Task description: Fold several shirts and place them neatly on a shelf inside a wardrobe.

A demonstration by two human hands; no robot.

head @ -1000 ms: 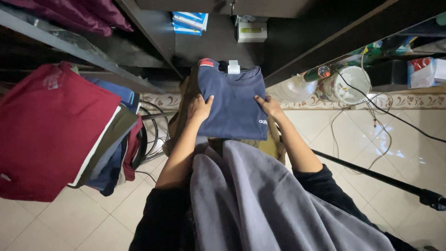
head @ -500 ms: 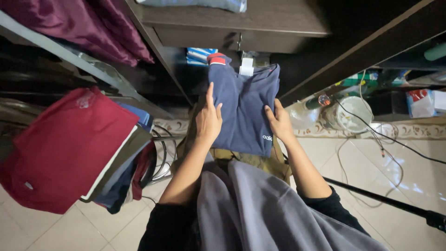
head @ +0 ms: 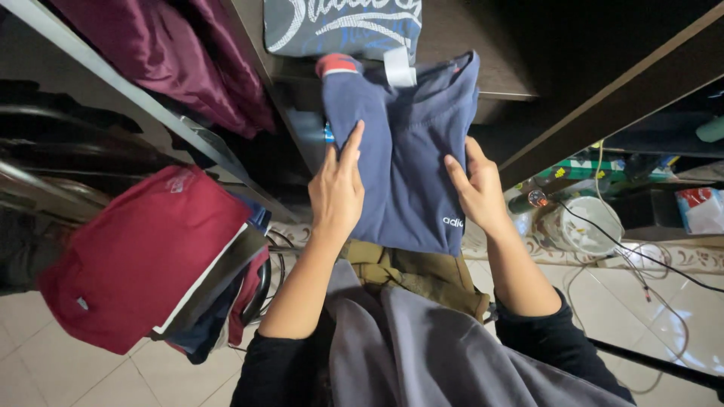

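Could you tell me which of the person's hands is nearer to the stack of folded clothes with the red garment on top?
The left hand, on the folded navy shirt, is nearer the stack at the left. The right hand grips the shirt's far edge.

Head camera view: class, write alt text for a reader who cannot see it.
Two bare hands, left hand and right hand, hold a folded navy shirt up toward a dark wooden shelf. A stack of folded clothes topped by a maroon garment sits at left; grey cloth drapes below.
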